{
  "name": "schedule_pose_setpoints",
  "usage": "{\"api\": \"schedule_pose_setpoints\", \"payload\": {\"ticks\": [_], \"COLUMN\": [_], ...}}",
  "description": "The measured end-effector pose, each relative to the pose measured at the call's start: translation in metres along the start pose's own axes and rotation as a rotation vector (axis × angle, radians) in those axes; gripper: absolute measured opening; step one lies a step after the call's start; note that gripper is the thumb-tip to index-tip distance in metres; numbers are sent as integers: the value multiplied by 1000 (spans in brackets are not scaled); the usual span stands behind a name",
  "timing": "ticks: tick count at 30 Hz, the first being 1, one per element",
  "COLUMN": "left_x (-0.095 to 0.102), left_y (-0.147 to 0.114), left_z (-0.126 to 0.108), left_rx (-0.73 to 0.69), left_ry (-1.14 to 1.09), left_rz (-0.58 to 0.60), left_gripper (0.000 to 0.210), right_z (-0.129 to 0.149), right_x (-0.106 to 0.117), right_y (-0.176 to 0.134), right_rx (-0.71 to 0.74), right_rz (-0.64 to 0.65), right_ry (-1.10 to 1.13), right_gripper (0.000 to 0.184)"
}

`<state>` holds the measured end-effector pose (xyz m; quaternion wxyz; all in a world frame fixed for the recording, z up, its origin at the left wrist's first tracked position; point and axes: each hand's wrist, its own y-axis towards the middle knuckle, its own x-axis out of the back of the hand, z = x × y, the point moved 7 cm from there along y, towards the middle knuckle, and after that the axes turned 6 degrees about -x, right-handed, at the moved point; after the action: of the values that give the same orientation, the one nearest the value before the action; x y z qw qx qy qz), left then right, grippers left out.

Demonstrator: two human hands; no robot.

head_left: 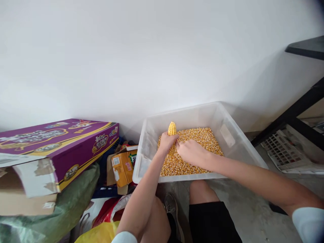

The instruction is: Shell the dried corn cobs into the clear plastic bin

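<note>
Past sleeve (310, 222), grasping corn cob (172, 128) in left hand (167, 141); curling right hand (191, 152) against it, can't tell grip; likely shelling into tub (202, 118); needs steady pressure next.

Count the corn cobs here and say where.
1: a corn cob, gripped in the left hand, with the right hand close by. Any buried in the kernels would be hidden.

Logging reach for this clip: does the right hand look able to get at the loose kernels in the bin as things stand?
Probably yes: the right hand is over the loose kernels in the bin, with nothing visibly in between, though it is up against the cob the left hand holds.
</note>
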<state>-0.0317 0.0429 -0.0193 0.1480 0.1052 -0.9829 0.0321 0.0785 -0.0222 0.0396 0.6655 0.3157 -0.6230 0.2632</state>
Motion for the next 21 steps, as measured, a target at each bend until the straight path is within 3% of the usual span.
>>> {"api": "schedule_pose_setpoints", "payload": {"ticks": [6,12,16,21], "left_x": [2,9,9,10], "left_y": [1,0,2,6], "left_z": [6,5,7,19], "left_rx": [62,156,150,112], "left_ry": [-69,-272,-234,-93], "left_rz": [4,-60,-26,-69], "left_gripper": [17,15,14,15], "right_z": [-18,-37,-39,-54], "right_x": [7,16,6,-13], "right_y": [3,5,12,23], "right_rx": [-47,-162,-104,-68], "right_rz": [9,-42,0,91], "right_ry": [154,382,508,736], "right_gripper": [19,26,24,26]}}
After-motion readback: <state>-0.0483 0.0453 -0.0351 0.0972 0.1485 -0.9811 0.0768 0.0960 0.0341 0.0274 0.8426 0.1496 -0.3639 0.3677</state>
